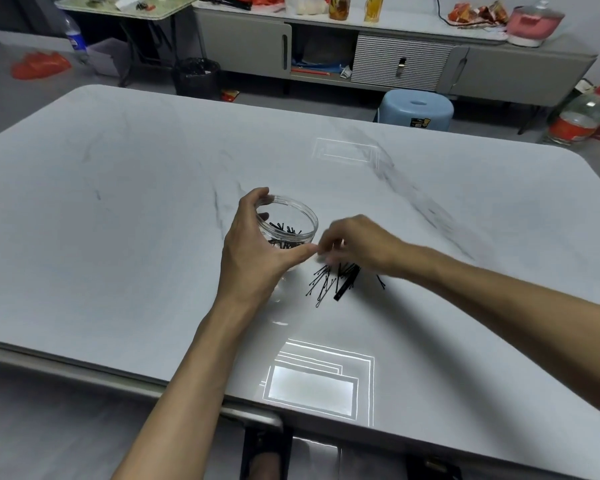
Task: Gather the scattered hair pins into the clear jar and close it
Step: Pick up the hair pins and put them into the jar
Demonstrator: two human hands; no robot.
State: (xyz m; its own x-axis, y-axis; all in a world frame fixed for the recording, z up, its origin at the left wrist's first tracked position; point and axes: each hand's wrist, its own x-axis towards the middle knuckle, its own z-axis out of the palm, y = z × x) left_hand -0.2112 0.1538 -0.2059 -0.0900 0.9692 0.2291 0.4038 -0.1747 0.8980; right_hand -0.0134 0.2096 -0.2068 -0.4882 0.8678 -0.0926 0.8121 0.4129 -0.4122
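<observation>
Many hair pins (328,284) lie piled on the desk (118,220) just beside the open clear jar (305,218), some inside it. Our left hand (253,251) clamps its fingers around the jar; our right hand (359,242) is blurred over the pile, so we cannot tell its fingers.

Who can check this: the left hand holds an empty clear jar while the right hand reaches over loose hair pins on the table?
One error: the head view shows the clear jar has black hair pins inside. The left hand holds it while the right hand reaches over loose hair pins on the table.
</observation>
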